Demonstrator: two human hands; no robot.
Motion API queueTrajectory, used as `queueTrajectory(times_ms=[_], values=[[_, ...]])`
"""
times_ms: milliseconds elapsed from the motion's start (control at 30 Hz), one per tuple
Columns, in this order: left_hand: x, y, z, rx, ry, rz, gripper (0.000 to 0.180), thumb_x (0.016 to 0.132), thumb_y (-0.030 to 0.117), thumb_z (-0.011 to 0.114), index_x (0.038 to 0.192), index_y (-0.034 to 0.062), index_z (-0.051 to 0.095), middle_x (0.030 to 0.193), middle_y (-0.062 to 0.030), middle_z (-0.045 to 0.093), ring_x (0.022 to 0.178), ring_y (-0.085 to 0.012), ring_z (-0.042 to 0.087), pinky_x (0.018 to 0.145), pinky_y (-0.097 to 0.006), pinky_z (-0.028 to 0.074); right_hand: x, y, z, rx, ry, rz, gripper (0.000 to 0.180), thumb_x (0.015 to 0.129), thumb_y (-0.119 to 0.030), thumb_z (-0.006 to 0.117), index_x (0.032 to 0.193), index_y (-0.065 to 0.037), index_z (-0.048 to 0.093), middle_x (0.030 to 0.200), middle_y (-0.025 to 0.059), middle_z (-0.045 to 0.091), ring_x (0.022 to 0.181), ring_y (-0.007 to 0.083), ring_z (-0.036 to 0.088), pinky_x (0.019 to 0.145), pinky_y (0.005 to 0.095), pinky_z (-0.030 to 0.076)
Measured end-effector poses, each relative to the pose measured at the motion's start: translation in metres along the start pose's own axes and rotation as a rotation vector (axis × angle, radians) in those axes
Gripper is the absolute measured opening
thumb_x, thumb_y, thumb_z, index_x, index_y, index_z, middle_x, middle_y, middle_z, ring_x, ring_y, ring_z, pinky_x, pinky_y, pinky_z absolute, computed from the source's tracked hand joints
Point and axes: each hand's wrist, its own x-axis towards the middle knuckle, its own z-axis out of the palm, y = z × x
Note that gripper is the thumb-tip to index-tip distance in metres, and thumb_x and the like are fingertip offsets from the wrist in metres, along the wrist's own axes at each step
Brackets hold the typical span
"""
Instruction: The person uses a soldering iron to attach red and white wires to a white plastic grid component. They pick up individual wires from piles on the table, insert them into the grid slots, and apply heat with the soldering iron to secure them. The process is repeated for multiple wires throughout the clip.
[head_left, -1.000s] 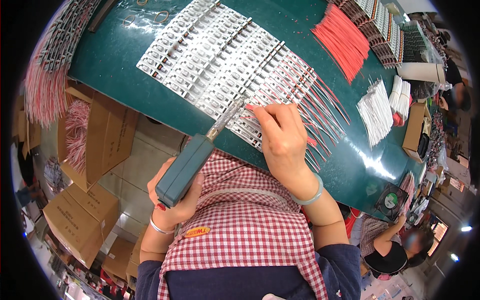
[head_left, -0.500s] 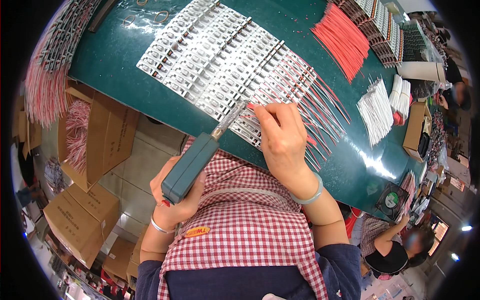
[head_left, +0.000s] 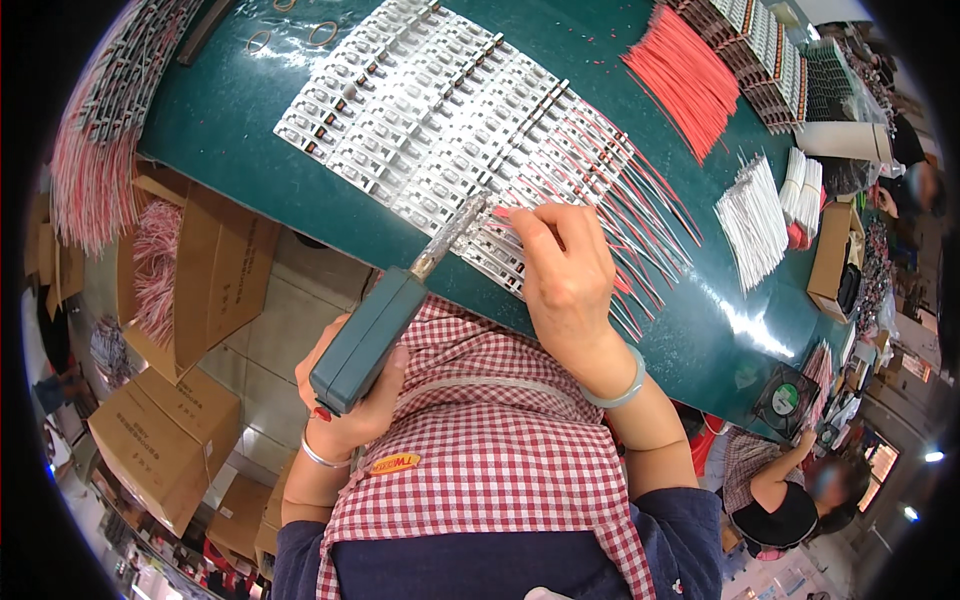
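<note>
I see my left hand wrapped tight around the teal handle of a soldering iron, grip closed on it, with the metal barrel angled up and to the right so the tip sits at the near edge of the rows of small white circuit strips laid out on the dark green desk. My right hand rests on those strips just beside the iron's tip, fingers curled and pinched together at the strip nearest the tip; something thin and red shows at the fingertips, but I cannot tell whether the grip actually holds it or only presses down. Red and white wires already fixed to the strips fan out to the right from under that hand. Further back on the desk lies a loose bundle of red wires, and to the right a bundle of white wires. Cardboard boxes stand on the floor to my left, below the desk edge. Another person in a dark top sits at lower right, well apart from my hands
</note>
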Motion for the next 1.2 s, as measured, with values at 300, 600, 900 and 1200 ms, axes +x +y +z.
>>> queueTrajectory(times_ms=[300,600,900,1200], values=[[0.001,0.001,0.001,-0.02,0.015,0.006,0.026,0.073,-0.001,0.075,0.098,-0.0056,0.069,0.093,-0.0162,0.07,0.078,-0.0254,0.07,0.074,-0.031,0.055,-0.001,0.0,-0.001,-0.009,0.005,-0.014,0.031,0.072,0.004,0.064,0.103,0.0,0.065,0.088,0.0079,0.058,0.08,0.0245,0.055,0.065,0.0344,0.048],[-0.003,-0.002,0.003,-0.053,-0.008,-0.041,0.025,0.075,-0.002,0.075,0.099,-0.0064,0.068,0.094,-0.0164,0.069,0.078,-0.0248,0.069,0.074,-0.031,0.055,-0.002,0.003,0.001,0.007,-0.01,-0.044,0.03,0.073,0.001,0.063,0.104,0.002,0.065,0.091,0.0097,0.059,0.079,0.0246,0.055,0.066,0.0345,0.048],[0.004,0.003,0.002,-0.014,-0.037,0.0,0.023,0.075,-0.002,0.075,0.097,-0.0053,0.067,0.093,-0.0143,0.068,0.077,-0.0235,0.067,0.072,-0.03,0.054,-0.001,0.003,0.003,0.0,0.004,-0.05,0.026,0.074,0.001,0.064,0.1,0.002,0.065,0.09,0.0099,0.059,0.078,0.0247,0.054,0.065,0.0343,0.047],[-0.005,-0.006,0.0,0.009,-0.008,0.012,0.025,0.075,-0.001,0.075,0.098,-0.005,0.069,0.091,-0.015,0.068,0.075,-0.0244,0.068,0.07,-0.03,0.054,0.0,0.001,0.002,-0.008,-0.003,-0.049,0.025,0.074,0.001,0.065,0.099,0.003,0.066,0.089,0.0097,0.058,0.077,0.0246,0.055,0.065,0.0344,0.047]])
